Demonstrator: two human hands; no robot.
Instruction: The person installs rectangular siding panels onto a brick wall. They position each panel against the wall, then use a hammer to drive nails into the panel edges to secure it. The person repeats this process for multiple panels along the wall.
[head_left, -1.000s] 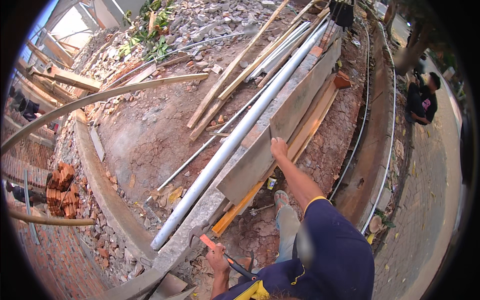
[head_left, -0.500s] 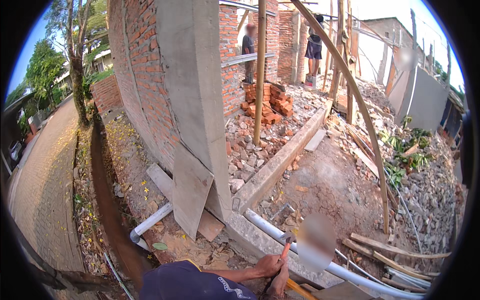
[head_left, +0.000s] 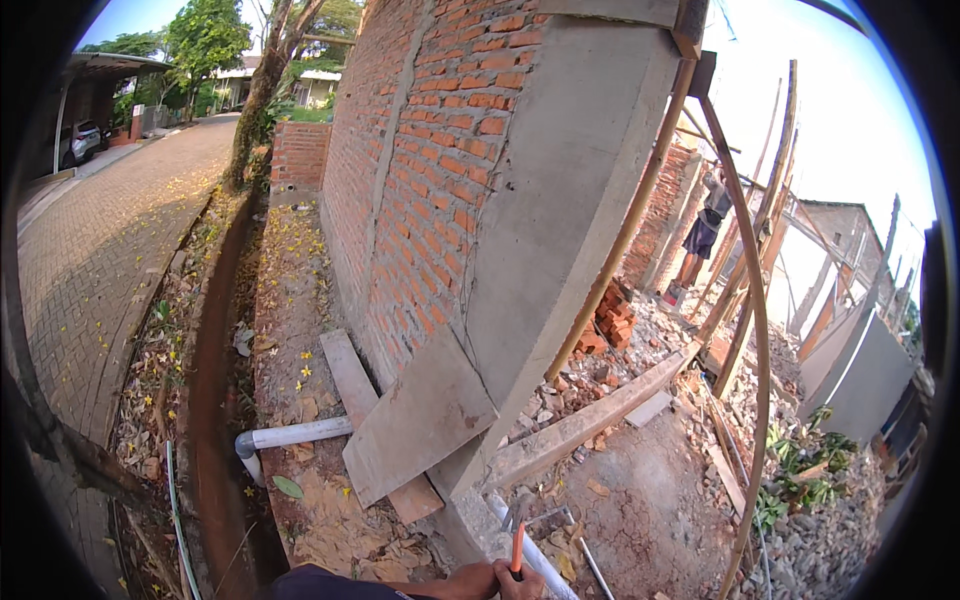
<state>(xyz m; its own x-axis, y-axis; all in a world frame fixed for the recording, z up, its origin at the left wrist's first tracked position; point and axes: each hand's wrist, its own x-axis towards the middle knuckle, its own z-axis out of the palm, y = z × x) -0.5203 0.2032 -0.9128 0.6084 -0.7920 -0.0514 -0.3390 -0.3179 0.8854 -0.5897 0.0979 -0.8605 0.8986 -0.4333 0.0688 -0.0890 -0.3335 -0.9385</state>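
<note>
My right hand point(head_left: 522, 581), at the bottom edge, is closed around the orange handle of a hammer point(head_left: 517, 548). The hammer stands nearly upright, its grey metal head pointing up in front of a white pipe point(head_left: 545, 572). Against the right hand lies my left hand point(head_left: 474, 579), its fingers curled; what they hold, if anything, is hidden. Just beyond the hands is the foot of a grey plastered column point(head_left: 560, 200). A broad flat board point(head_left: 420, 420) leans against it.
A muddy ditch point(head_left: 212, 400) runs along the left, beside a paved road point(head_left: 110, 260). A pipe elbow point(head_left: 245, 445) juts toward it. Bamboo and wooden poles point(head_left: 755, 350) stand at right, near rubble and a concrete beam point(head_left: 600, 415). A person point(head_left: 705, 225) stands farther back.
The view has swung left and up, so the column fills more of it and my hands sit lower. The hammer remains in hand, now more upright. One of two people in the background has left view.
</note>
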